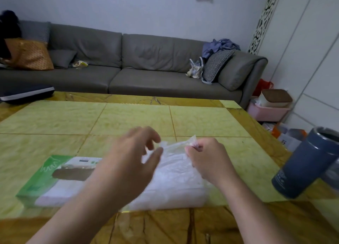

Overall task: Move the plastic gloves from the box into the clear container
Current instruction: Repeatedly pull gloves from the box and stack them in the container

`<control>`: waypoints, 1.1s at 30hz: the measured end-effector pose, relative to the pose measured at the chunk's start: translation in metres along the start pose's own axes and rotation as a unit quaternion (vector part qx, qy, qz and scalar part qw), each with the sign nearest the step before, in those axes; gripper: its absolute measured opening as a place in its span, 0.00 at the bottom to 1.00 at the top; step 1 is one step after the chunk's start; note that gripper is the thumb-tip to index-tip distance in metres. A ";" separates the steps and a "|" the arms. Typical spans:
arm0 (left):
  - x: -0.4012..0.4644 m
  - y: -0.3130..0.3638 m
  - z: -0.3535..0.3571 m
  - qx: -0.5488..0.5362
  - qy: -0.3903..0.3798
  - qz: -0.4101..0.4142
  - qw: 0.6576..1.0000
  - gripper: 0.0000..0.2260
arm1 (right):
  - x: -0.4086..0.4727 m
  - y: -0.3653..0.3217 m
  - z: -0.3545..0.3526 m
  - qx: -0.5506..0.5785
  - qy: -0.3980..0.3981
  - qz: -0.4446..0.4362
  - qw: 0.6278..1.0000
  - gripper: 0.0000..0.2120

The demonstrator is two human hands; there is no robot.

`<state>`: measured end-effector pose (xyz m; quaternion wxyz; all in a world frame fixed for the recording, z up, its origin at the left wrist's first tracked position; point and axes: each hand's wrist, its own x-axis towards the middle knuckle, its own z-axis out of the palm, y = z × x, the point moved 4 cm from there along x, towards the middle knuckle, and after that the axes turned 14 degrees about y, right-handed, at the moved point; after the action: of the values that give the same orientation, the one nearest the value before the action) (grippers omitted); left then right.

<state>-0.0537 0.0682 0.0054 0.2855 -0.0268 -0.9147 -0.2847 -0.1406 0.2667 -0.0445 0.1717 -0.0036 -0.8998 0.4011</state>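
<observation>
A green and white glove box (pixel 53 179) lies flat on the table at the near left, its oval slot facing up. To its right sits a clear container (pixel 176 192) filled with crumpled thin plastic gloves (pixel 174 163). My right hand (pixel 205 159) pinches the top edge of a glove above the container's far right corner. My left hand (pixel 132 157) hovers over the container's left side, between box and container, with fingers spread and nothing held. My left forearm hides part of the box.
A dark blue tumbler (pixel 304 163) stands at the right table edge. The yellow-green tiled table (pixel 128 119) stretches ahead. A grey sofa (pixel 146 64) with cushions runs behind it. Pink bins (pixel 267 111) sit on the floor at the right.
</observation>
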 end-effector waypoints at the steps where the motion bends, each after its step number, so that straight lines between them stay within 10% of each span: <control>1: 0.000 0.001 0.017 0.044 -0.064 0.006 0.997 0.14 | -0.001 0.000 0.000 -0.016 -0.003 -0.005 1.000 0.20; 13: 0.006 -0.012 0.065 0.155 -0.346 -0.080 0.922 0.36 | 0.002 0.006 0.003 -0.240 0.049 -0.045 0.969 0.16; 25: 0.014 0.005 0.086 0.284 -0.321 0.013 0.903 0.30 | -0.007 -0.027 -0.018 -0.187 0.078 -0.100 0.974 0.14; 33: 0.013 -0.006 0.086 0.218 -0.331 -0.022 0.918 0.29 | -0.038 -0.041 0.001 -0.254 -0.211 -0.120 0.936 0.18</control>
<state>-0.1093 0.1078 -0.0482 -0.0413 -0.0369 -0.9967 -0.0588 -0.1000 0.2327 -0.0272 0.0176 0.1455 -0.9810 0.1267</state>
